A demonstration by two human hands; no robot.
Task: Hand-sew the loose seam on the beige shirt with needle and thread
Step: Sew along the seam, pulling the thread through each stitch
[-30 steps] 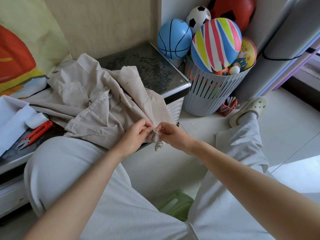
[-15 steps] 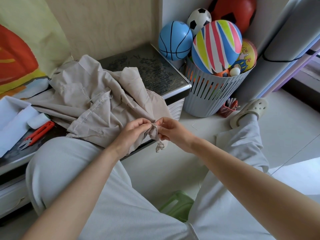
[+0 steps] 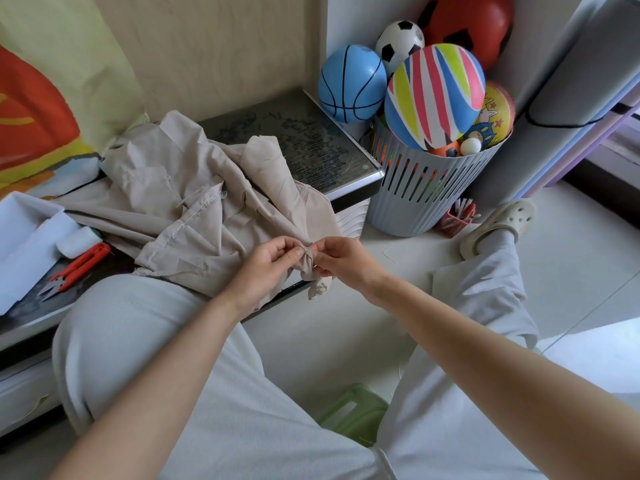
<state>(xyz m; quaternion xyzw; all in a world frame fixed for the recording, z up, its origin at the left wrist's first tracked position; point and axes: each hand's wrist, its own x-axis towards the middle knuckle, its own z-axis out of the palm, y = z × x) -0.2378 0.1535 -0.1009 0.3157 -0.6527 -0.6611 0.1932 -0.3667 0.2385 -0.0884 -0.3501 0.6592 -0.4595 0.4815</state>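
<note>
Can't make out needle & thread in the pinch: too small. Left hand (image 3: 268, 263) & right hand (image 3: 341, 259) each pinch the same bunched corner of the beige shirt (image 3: 194, 209), fingers (image 3: 284, 244) curled, nearly touching, just past the tabletop (image 3: 311, 147) front edge; a bit dangles below. Rest of shirt lies crumpled on the tabletop. Red snips (image 3: 78, 265) lie near that edge, left. Bare floor (image 3: 329, 341) under the hands, betw. the legs; ball basket (image 3: 426, 202) near, right.

A beige wall (image 3: 225, 46) is running along the far side behind a low table (image 3: 311, 140) with a dark glossy top. A grey basket (image 3: 415, 202) is standing right of it on the pale floor (image 3: 571, 265), daylight is brightening the tiles at right, and a green stool (image 3: 353, 414) is sitting near
</note>
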